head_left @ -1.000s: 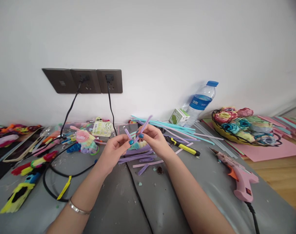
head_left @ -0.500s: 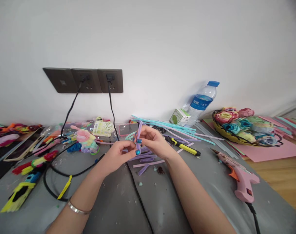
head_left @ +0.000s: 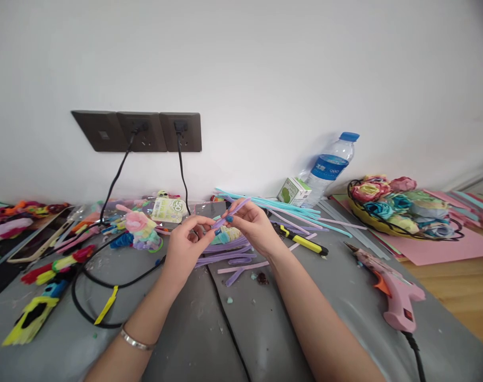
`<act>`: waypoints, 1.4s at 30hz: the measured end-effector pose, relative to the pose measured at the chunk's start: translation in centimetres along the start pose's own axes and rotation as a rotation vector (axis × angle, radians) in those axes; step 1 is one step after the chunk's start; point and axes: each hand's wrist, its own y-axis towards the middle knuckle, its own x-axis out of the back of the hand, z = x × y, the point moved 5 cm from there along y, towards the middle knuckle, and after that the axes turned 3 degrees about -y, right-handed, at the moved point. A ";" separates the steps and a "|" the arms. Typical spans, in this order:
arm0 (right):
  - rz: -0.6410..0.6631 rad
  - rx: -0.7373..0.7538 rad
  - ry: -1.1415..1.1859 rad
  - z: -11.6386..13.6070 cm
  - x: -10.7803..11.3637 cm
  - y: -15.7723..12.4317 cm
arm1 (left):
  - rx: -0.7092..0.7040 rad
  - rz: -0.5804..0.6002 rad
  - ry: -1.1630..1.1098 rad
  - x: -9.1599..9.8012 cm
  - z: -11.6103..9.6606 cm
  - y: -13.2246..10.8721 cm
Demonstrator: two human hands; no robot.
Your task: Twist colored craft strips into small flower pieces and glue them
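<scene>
Between my two hands, above the middle of the table, a purple pipe cleaner [head_left: 240, 205] slants up to the right. My left hand [head_left: 189, 241] pinches its lower left part between thumb and fingers. My right hand [head_left: 252, 225] grips it further up, thumb and fingertips closed, with its tip poking out past the fingers. Under the hands lie several bent purple pipe cleaners [head_left: 229, 257], partly covered by the hands. Behind my right hand, a bundle of turquoise pipe cleaners [head_left: 297, 208] rests on the table.
A yellow-and-black utility knife [head_left: 305, 244] lies right of my hands. Further right are a pink glue gun [head_left: 396, 297] and a basket [head_left: 362, 222] of paper flowers. A water bottle [head_left: 329, 167] leans on the wall. Black cable [head_left: 225, 318] crosses the table; pipe-cleaner figures [head_left: 140, 228] lie left.
The purple pipe cleaner has turned from nearly upright to a flatter slant. My left hand has shifted up and slightly left, and more of the table under the hands shows.
</scene>
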 end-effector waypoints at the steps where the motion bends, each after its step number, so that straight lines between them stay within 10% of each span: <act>1: 0.001 0.002 -0.004 0.0 0.0 0.0 | -0.025 -0.018 0.004 0.1 -0.1 0.0; 20: -0.025 0.026 0.007 0.1 -0.3 0.1 | -0.179 -0.086 0.162 0.5 -0.9 -0.2; 42: 0.121 0.025 -0.131 -0.1 -1.2 -0.4 | 0.239 -0.131 -0.747 -1.3 1.4 -0.2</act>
